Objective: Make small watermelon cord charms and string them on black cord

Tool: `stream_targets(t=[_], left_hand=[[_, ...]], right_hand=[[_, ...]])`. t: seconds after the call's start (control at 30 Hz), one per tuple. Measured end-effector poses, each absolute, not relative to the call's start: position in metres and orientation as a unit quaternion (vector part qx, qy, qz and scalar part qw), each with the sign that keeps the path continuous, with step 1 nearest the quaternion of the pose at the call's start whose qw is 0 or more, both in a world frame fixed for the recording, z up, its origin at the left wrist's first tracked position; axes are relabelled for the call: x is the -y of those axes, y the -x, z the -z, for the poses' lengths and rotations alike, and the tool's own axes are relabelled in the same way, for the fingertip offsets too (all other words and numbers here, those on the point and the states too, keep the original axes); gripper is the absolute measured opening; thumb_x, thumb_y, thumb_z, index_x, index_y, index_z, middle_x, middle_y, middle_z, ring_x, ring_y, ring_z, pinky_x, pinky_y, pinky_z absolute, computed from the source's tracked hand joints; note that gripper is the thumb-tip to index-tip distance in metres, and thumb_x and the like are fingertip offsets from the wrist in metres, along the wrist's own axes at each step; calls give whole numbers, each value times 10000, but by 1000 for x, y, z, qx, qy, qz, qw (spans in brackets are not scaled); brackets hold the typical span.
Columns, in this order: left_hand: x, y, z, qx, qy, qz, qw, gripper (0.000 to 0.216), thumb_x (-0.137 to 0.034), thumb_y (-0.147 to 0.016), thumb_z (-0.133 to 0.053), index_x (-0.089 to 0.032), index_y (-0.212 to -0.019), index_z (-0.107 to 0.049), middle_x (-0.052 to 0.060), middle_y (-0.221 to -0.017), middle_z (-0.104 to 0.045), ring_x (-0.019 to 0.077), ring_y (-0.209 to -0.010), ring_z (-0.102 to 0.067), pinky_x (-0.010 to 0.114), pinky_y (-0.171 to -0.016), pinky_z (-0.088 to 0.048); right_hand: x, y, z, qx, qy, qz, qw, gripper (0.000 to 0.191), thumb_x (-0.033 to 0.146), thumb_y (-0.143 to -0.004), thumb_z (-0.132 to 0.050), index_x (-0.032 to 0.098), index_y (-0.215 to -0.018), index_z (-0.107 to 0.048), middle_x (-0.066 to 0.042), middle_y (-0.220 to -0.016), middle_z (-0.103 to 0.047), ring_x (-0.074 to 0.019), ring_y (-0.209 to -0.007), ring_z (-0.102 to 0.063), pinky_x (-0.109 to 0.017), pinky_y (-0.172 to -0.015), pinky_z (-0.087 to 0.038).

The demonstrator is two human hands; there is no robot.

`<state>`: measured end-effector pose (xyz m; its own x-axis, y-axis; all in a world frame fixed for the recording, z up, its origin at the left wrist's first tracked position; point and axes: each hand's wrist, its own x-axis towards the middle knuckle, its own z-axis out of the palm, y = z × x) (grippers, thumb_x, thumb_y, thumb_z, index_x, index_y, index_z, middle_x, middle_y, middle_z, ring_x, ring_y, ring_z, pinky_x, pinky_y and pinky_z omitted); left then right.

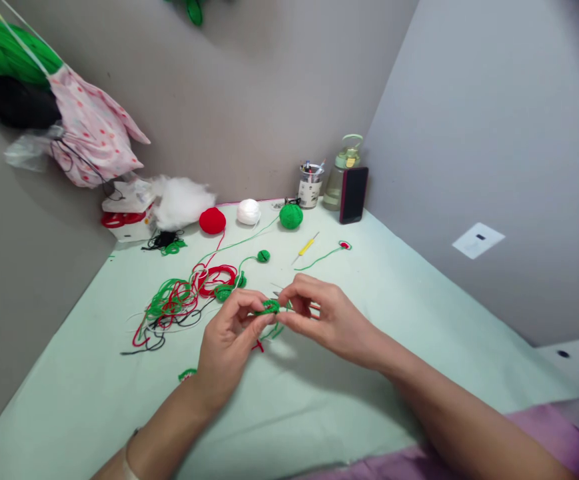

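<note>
Between the thumb and fingers of my left hand (229,343) is a small green crochet piece (269,307), held above the table. My right hand (332,320) is closed at the right edge of this piece, thumb and forefinger close together. Whatever lies between those right fingertips is too small to make out. Green and red yarn ends show just below the piece. Behind the right fingers, a thin pointed tip and a bit of red are partly hidden. A yellow-handled crochet hook (308,247) lies beyond the hands.
Tangled yarn (172,300) spreads at left. Farther back sit red (212,221), white (248,212) and green yarn balls (291,216), white stuffing (182,202), a pen cup (310,187), a bottle (334,190) and a phone (354,195). A small crocheted piece (345,245) lies right.
</note>
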<state>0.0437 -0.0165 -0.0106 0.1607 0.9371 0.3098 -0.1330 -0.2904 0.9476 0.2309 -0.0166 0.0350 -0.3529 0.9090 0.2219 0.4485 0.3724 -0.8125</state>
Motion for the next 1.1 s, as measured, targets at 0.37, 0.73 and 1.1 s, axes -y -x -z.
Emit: stream_targets(t=[0.37,0.73,1.1], left_hand=[[13,-40,12,-367,-607,-556,433,116,-138,-848,-689,-212,-849,-599,20,-936,-622,149,-919,-608,241,-812,-500],[13,-39,13,-343,-619,-575,411,154,-84,-851,-675,-208,-879,-588,15,-948,-616,131,-916,-619,230,-806,-537],[21,-35,9,-297,-706,-571,294,216,-15,-860,-644,-212,-889,-560,14,-944,-608,131,-925,-605,246,-824,-548]], right_hand=[[14,-239,-37,778,414,-336,332,214,248,-959,-594,162,-767,-636,20,-741,-542,-87,-658,-481,-221,-623,-362],[16,-244,-48,775,407,-358,326,269,257,-966,-571,169,-713,-543,24,-727,-494,-91,-650,-444,-235,-623,-352],[16,-253,-52,793,384,-343,324,260,229,-966,-570,168,-714,-549,25,-717,-486,-90,-644,-438,-245,-623,-349]])
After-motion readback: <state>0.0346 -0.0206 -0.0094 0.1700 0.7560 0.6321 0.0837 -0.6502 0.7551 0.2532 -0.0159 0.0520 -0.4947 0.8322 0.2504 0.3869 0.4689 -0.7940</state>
